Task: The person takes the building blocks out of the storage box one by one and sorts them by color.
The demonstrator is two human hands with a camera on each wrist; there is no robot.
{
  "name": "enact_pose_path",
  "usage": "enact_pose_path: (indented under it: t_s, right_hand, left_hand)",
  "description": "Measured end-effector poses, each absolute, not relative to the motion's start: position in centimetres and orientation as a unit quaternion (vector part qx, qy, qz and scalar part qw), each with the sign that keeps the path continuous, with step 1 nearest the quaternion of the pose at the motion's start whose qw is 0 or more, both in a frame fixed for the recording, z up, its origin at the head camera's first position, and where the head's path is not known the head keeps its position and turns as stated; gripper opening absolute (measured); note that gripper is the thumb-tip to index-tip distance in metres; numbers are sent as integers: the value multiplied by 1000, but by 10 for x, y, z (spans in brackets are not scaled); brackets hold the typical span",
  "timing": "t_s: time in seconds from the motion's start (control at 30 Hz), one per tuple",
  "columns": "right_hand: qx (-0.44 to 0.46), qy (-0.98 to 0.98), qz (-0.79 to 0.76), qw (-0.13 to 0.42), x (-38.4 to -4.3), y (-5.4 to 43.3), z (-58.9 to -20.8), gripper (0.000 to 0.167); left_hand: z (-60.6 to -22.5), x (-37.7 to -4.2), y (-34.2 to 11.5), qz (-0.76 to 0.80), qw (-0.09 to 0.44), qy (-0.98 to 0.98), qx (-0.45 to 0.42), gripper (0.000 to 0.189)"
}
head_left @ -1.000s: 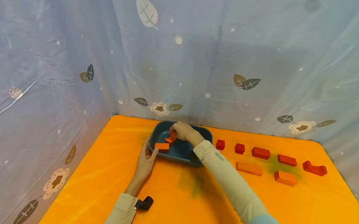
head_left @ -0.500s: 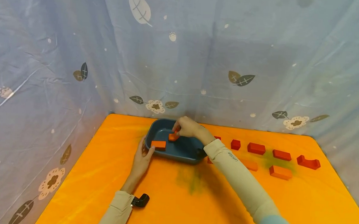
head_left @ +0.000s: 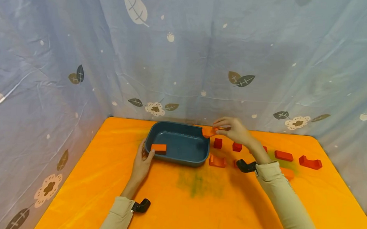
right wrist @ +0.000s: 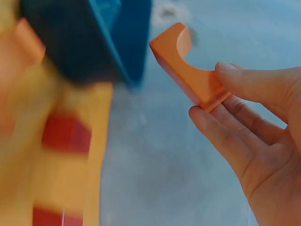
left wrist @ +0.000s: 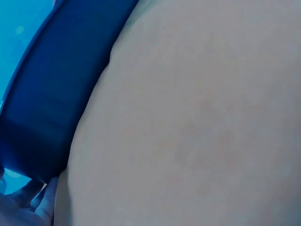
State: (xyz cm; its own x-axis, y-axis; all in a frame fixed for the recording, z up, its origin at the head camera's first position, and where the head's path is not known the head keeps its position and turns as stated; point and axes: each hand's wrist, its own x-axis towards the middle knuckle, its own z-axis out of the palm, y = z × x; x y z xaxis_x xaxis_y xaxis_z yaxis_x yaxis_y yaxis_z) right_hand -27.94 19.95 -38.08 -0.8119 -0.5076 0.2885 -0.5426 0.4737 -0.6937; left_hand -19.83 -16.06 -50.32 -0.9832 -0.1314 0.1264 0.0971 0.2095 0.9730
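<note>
My right hand [head_left: 232, 130] pinches an orange arch-shaped block [right wrist: 188, 70] between thumb and fingertips. The block has a rounded cutout and is held beside the right rim of a dark blue plastic bin [head_left: 181, 160]. Around the bin's left front corner curls my left hand [head_left: 142, 164], its thumb over the rim. An orange rectangular block [head_left: 158, 148] lies in that corner, by the thumb tip. In the left wrist view, the fingers of the left hand [left wrist: 35, 205] show at the bottom edge against the bin's wall [left wrist: 61, 94].
Right of the bin stand red cubes [head_left: 218, 143], an orange arch block [head_left: 217, 161], a red bar [head_left: 283, 155] and a red arch block [head_left: 310, 162]. My right forearm partly covers others. A patterned curtain [head_left: 186, 60] borders the orange table [head_left: 179, 203].
My right hand has lifted the arch block out of the bin and carried it right, past the rim. My left hand keeps its hold on the corner. The view shifts slightly.
</note>
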Motion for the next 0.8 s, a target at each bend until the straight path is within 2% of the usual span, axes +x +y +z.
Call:
enact_pose_path:
  t_s: [0.17,0.4,0.53,0.8]
  right_hand:
    - [222,-865,450,26,-251,279,-384,26]
    - [160,-883,438,44,-204,376,-400,33]
    - [113,-878,462,49,-187,417,-422,36]
    - [19,-874,482,58,-151,480,-463,38]
  left_hand:
    - [-493,-194,-154,-643,76,-762,8,66]
    - [-494,-194,-151,-634,69,-770,9,67]
    - [-501,-198,-155,-622,83,-779,12,66]
    - [-476,-185,-156,-635,51,-770,20,67]
